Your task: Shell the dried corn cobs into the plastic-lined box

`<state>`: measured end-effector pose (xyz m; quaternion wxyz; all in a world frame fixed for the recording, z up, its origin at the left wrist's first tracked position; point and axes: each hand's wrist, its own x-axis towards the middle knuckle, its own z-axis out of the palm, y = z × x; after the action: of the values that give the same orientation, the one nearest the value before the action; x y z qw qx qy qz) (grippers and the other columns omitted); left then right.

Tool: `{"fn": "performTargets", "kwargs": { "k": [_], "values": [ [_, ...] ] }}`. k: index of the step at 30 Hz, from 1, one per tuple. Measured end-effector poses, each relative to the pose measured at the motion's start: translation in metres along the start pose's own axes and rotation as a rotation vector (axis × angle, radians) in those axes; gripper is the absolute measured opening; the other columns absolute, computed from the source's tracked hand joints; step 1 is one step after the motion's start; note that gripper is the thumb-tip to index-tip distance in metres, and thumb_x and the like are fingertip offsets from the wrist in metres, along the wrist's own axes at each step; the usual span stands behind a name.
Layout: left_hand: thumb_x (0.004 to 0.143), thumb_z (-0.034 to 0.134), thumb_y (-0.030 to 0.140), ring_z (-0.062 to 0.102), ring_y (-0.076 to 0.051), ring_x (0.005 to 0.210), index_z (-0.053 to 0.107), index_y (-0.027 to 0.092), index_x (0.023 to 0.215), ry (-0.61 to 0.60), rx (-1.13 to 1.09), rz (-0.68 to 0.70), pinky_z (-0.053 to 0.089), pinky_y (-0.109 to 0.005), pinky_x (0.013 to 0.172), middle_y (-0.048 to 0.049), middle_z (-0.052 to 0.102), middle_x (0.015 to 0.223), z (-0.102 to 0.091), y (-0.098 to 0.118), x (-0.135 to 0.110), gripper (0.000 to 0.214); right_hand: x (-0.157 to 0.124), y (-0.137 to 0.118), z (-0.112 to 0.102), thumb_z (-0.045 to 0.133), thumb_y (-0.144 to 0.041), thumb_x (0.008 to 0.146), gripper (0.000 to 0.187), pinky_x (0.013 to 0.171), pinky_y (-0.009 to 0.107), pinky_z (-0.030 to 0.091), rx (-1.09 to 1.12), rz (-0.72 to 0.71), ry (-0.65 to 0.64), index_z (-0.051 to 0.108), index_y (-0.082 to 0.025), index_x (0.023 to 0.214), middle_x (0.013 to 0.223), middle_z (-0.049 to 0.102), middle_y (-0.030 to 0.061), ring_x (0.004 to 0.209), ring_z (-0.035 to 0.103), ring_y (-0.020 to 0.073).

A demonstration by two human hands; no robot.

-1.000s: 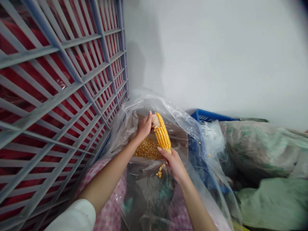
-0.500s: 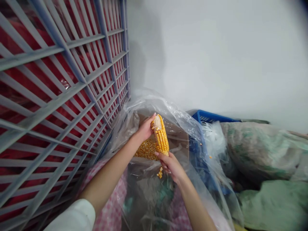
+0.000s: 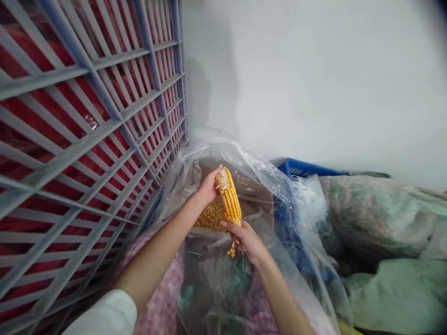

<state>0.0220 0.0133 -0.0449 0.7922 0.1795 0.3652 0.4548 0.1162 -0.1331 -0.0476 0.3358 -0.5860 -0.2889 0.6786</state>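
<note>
White plain wall [image 3: 314,83] forms the background. Right hand [image 3: 247,238] closed around the lower end of a yellow, partly shelled corn cob [image 3: 231,202]; left hand [image 3: 209,187] closed at its bared upper end. The cob's long axis runs steeply, upper end leaning left and away from the body, above loose golden kernels [image 3: 210,217], partly hiding them. Around: clear plastic bag [image 3: 240,152]; left, grey-blue slatted plastic crate [image 3: 120,122]; right, blue plastic basket [image 3: 288,168].

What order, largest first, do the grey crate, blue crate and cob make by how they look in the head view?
1. Grey crate, filling much of the left
2. Blue crate, partly hidden
3. Cob, clearly smallest
</note>
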Motion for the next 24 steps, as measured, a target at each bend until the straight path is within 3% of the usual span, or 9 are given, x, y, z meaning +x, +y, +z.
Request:
{"fn": "performTargets", "kwargs": {
  "k": [2, 6, 11, 14, 20, 24],
  "values": [
    [0.065, 0.064, 0.025, 0.051, -0.006, 0.051, 0.052, 0.016, 0.074, -0.022, 0.015, 0.042, 0.04, -0.019, 0.053, 0.0048, 0.053, 0.061, -0.001, -0.002, -0.001, 0.017, 0.0, 0.0, 0.0, 0.064, -0.041, 0.064, 0.034, 0.031, 0.017, 0.008, 0.005, 0.019, 0.002, 0.038, -0.02, 0.067, 0.04, 0.029, -0.0114, 0.033, 0.017, 0.0016],
    [0.056, 0.071, 0.016, 0.052, -0.007, 0.055, 0.051, 0.02, 0.082, -0.048, 0.07, 0.089, 0.039, -0.018, 0.051, 0.0054, 0.054, 0.067, 0.0, -0.002, -0.006, 0.032, 0.002, 0.003, -0.001, 0.064, -0.042, 0.064, 0.035, 0.031, 0.017, 0.007, 0.029, 0.033, -0.017, 0.038, -0.019, 0.065, 0.039, 0.03, -0.0113, 0.032, 0.017, 0.0015],
    [0.071, 0.057, 0.042, 0.054, -0.01, 0.061, 0.054, 0.017, 0.089, -0.166, -0.009, -0.032, 0.043, -0.022, 0.057, -0.0013, 0.056, 0.076, 0.003, 0.007, -0.01, 0.031, 0.001, 0.002, -0.004, 0.065, -0.042, 0.064, 0.036, 0.03, 0.017, 0.008, 0.107, 0.001, -0.052, 0.036, -0.019, 0.061, 0.036, 0.03, -0.0119, 0.029, 0.016, 0.0008],
    [0.075, 0.053, 0.037, 0.055, -0.011, 0.067, 0.051, 0.02, 0.101, -0.222, 0.039, 0.042, 0.045, -0.023, 0.062, -0.002, 0.057, 0.084, 0.004, 0.005, -0.012, 0.031, -0.001, -0.001, -0.003, 0.064, -0.043, 0.065, 0.039, 0.029, 0.017, 0.008, 0.162, -0.009, -0.087, 0.034, -0.019, 0.056, 0.034, 0.028, -0.0118, 0.027, 0.015, 0.0004],
    [0.063, 0.068, 0.03, 0.055, -0.011, 0.069, 0.043, 0.031, 0.112, -0.126, 0.332, 0.27, 0.043, -0.021, 0.062, 0.0021, 0.057, 0.086, 0.005, -0.012, -0.014, 0.055, -0.003, -0.003, 0.003, 0.063, -0.04, 0.065, 0.041, 0.029, 0.017, 0.007, 0.235, 0.01, -0.155, 0.032, -0.018, 0.05, 0.033, 0.029, -0.011, 0.026, 0.014, -0.0005],
    [0.068, 0.059, 0.049, 0.055, -0.013, 0.071, 0.052, 0.026, 0.104, -0.096, 0.261, 0.229, 0.044, -0.022, 0.064, -0.0006, 0.058, 0.085, 0.004, -0.011, -0.008, 0.044, -0.001, -0.003, 0.003, 0.064, -0.041, 0.064, 0.041, 0.029, 0.017, 0.008, 0.228, 0.01, -0.142, 0.032, -0.018, 0.051, 0.033, 0.028, -0.0117, 0.026, 0.014, -0.0006]
  ]
}}
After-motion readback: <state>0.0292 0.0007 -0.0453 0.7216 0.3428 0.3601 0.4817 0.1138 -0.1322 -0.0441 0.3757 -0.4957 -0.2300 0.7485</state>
